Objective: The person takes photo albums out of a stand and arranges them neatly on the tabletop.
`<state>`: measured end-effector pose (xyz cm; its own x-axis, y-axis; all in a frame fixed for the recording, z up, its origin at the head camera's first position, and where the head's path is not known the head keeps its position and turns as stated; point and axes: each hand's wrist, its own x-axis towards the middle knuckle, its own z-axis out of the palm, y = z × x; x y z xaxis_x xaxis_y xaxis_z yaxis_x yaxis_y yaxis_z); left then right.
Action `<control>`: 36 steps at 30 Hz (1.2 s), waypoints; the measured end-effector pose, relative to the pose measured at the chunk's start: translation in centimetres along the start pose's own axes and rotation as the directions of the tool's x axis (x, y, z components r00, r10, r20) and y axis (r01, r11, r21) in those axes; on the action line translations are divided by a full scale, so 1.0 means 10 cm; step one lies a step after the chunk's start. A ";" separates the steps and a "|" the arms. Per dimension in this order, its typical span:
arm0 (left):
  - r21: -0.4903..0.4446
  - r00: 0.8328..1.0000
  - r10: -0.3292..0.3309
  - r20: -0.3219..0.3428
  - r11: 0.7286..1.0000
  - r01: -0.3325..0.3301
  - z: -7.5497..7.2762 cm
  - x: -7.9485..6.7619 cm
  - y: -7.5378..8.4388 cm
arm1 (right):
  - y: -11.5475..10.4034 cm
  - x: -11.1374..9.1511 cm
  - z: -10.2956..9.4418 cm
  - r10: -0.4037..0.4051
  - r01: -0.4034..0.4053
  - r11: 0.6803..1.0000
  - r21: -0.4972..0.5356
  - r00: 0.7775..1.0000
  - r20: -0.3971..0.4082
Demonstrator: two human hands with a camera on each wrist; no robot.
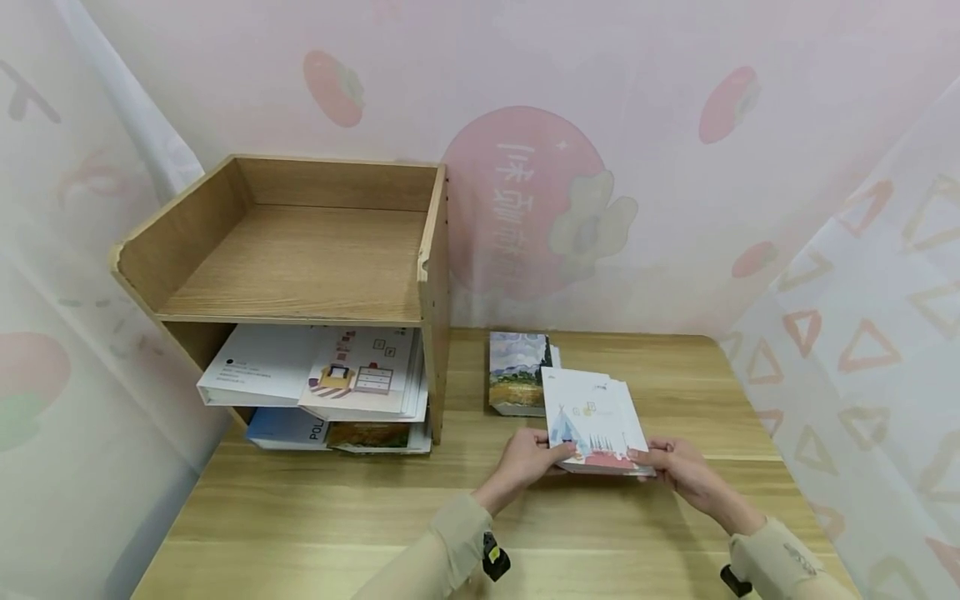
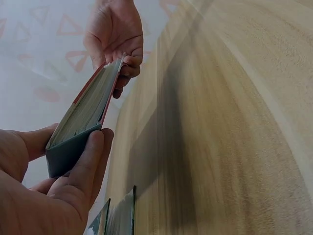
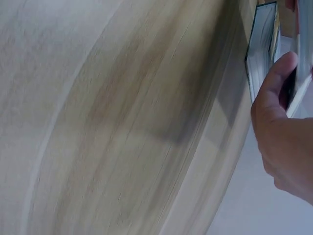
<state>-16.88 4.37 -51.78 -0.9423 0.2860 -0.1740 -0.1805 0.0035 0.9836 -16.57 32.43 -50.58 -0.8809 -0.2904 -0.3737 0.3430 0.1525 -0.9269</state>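
Note:
Both hands hold a thick book [image 1: 596,417] with a white cover, printed with a small blue tent and a red patch, above the wooden table. My left hand [image 1: 525,458] grips its near left corner, thumb on the cover and fingers beneath. On the near right corner, my right hand [image 1: 692,477] pinches it the same way. The left wrist view shows the book's page edges [image 2: 83,115] between red and dark green cover parts. Just behind, a book with a painted landscape cover [image 1: 517,371] lies on the table, partly covered by the held one.
At the left stands a wooden shelf unit [image 1: 435,275] with an open top tray. White books [image 1: 262,362] lie on its middle level, and a blue book [image 1: 285,427] sits below beside another landscape-covered one. A patterned curtain [image 1: 660,208] hangs behind the table [image 1: 600,542].

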 end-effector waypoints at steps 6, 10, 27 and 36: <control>0.002 0.999 0.008 0.041 1.000 -0.008 0.00 0.08 0.08 | -0.01 0.08 -0.07 -0.043 0.043 0.999 0.033 0.999 0.011; -0.031 0.996 0.005 0.090 1.000 -0.002 0.00 0.13 0.12 | -0.02 0.12 -0.11 -0.043 0.044 0.999 0.029 0.999 -0.019; -0.018 0.992 0.040 0.121 0.999 -0.039 0.03 0.56 0.09 | 0.04 0.38 -0.48 -0.066 0.066 0.998 -0.002 0.997 0.031; 0.073 0.997 0.017 0.077 0.997 -0.022 0.08 0.72 0.08 | 0.05 0.48 -0.62 -0.004 0.000 0.999 0.054 0.997 0.073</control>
<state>-23.59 7.21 -52.24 -0.9208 0.3587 -0.1534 -0.1384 0.0673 0.9881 -22.60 36.96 -52.64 -0.8562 -0.3588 -0.3717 0.3604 0.1008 -0.9273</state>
